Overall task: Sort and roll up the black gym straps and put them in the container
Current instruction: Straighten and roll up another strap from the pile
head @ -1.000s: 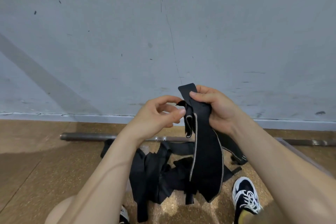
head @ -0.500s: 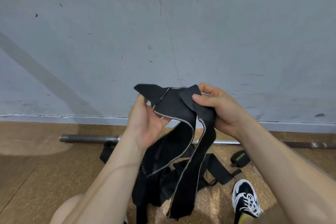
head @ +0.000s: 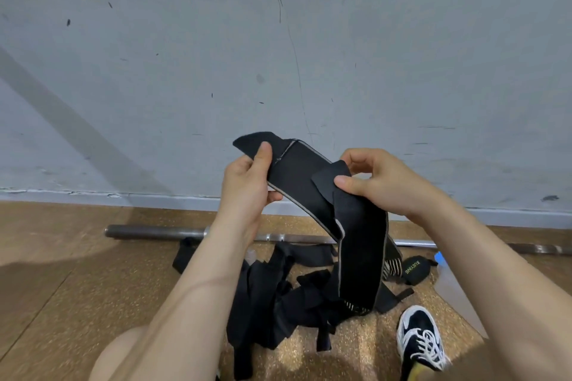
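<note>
A wide black strap (head: 359,244) with pale edging is held up in front of the wall, folded into a hanging loop. My left hand (head: 247,185) grips one end, thumb on top near the stitched seam. My right hand (head: 377,182) pinches the other end between thumb and fingers, just right of the left hand. Below them a tangled pile of black straps (head: 278,294) lies on the floor. A rolled black strap with green lettering (head: 413,269) sits to the pile's right. A clear plastic container (head: 452,291) shows partly behind my right forearm.
A steel barbell (head: 154,231) lies along the base of the grey wall (head: 278,56). The floor (head: 62,272) is brown cork-like matting. A black and white shoe (head: 421,337) is at lower right, and a bare knee (head: 123,356) at lower left.
My hands have drawn apart, the left one pulling its end of the strap up and to the left. The strap has opened from a narrow fold into a wide hanging loop.
</note>
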Tool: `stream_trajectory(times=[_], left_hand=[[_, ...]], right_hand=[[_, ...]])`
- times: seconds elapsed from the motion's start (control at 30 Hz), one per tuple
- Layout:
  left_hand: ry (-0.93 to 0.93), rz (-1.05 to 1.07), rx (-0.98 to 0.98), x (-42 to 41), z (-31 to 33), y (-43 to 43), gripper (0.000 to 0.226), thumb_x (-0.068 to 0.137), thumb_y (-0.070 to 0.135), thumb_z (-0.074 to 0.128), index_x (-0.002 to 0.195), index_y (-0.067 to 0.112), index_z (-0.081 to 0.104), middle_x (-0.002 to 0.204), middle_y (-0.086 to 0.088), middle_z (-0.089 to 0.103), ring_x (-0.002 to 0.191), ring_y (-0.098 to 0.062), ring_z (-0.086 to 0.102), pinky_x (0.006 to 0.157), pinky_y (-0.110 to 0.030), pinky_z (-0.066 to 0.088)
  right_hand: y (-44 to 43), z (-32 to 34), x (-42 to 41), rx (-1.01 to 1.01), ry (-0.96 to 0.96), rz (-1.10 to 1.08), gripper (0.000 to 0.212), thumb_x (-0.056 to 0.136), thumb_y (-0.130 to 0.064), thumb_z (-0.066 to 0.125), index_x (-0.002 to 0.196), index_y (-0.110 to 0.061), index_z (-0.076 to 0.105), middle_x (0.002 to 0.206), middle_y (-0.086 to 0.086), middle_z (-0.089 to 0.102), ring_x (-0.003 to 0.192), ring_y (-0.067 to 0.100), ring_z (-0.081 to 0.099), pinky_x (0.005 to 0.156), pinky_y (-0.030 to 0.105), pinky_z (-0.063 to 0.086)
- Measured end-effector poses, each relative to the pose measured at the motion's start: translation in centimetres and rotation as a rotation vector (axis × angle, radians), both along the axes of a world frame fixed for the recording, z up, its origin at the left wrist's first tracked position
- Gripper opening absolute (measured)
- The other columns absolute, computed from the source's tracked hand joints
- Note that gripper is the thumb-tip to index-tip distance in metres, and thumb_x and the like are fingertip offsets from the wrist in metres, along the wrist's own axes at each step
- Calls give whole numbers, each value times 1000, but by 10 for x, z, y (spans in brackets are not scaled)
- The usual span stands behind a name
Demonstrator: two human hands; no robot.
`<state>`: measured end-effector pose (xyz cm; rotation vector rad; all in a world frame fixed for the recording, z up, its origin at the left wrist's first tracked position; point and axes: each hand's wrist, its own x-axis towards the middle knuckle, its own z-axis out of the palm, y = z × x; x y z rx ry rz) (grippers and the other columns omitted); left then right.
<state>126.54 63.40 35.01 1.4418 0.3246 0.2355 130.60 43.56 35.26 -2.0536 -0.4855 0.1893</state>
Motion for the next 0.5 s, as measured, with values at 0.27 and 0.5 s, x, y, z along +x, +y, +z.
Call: stream_trajectory(times=[0.27,0.5], left_hand=[[-106,-73,-339,-2,10,0,29,98,4,54,125,14,57,88,-5,68,64,-14,67,49,-22,53],[-87,-447,-199,-4,5,-9,48,73,-18,67,113,8,64,96,-9,70,84,-18,70,72,-26,59]], right_hand=[[-10,17,-9,396,247,121,11,93,1,60,86,-8,58,76,0,69,64,8,64,60,18,51],[6,9,-12,541,415,283,8,86,-7,68,87,-12,62,78,10,68,65,16,64,61,21,53]])
